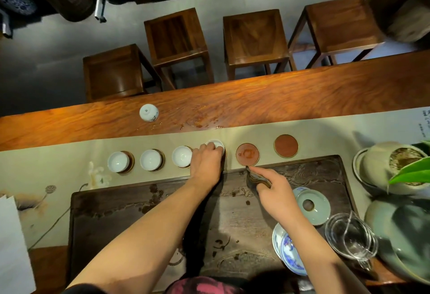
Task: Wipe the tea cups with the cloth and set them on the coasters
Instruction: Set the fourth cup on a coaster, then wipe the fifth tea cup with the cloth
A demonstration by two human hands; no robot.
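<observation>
1. Room to move: the left hand [206,161] grips a white tea cup [217,144] at the table runner's [69,154] far side, just past the dark tea tray's [149,203] rim; bare wooden table [279,100] lies beyond.
2. Orientation: the cups and coasters run left to right, mouths upward (a fifth cup [149,112] sits inverted, apart).
3. Count: three cups [118,161] [151,160] [182,156] on coasters, two empty coasters [247,154] [286,145]; the right hand [277,197] pinches the folded cloth [254,179].
</observation>
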